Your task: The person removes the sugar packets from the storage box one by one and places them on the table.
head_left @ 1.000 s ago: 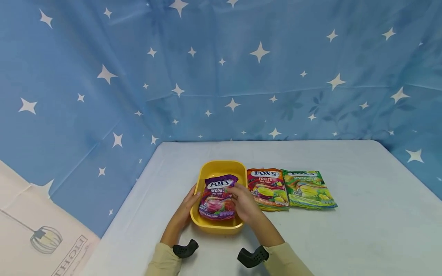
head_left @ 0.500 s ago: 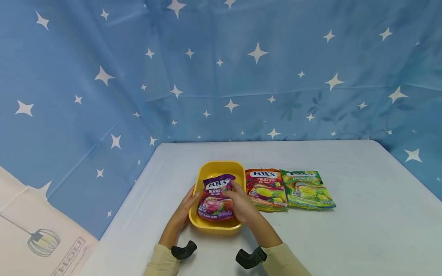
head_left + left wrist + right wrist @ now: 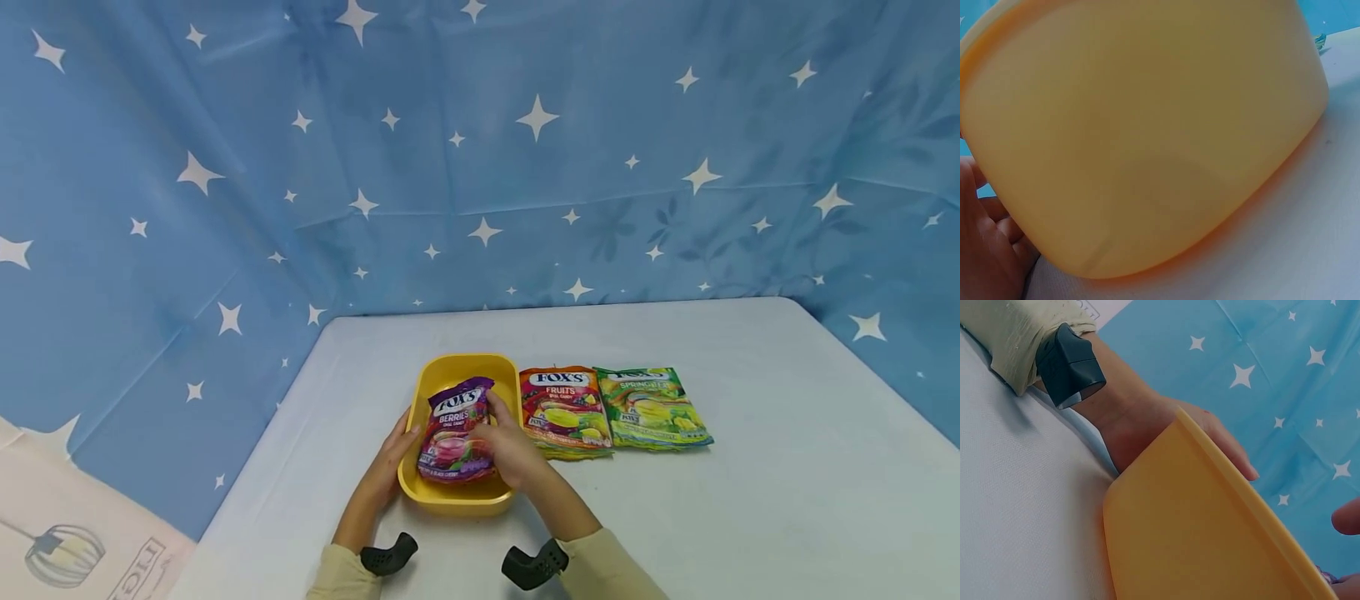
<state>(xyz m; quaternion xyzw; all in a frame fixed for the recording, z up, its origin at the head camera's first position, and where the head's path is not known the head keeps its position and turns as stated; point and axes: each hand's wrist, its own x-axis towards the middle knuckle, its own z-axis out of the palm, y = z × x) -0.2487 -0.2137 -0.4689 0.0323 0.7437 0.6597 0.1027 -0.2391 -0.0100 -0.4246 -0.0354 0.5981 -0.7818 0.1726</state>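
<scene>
In the head view a yellow plastic tub [image 3: 459,505] stands on the table with a purple FOX'S Berries candy bag [image 3: 450,421] lying in it. My left hand [image 3: 384,467] holds the tub's left side, its thumb over the rim and its fingers outside. Part of that hand [image 3: 991,244] shows behind the tub wall [image 3: 1147,125] in the left wrist view. My right hand [image 3: 517,454] grips the candy bag's right edge, thumb on the front; the fingers behind are hidden. In the right wrist view, the tub wall [image 3: 1191,525] covers most of the bag.
Right of the tub lie a red Fruits candy bag [image 3: 562,408] and a green Springtea candy bag [image 3: 654,408], each apparently with more bags beneath. A white-covered table [image 3: 765,500] extends to the right. A blue star-patterned cloth [image 3: 615,183] hangs behind.
The head view has turned, so everything sits a little further left. My right hand has shifted from the bag's front to around its right edge, and the bag has tilted slightly.
</scene>
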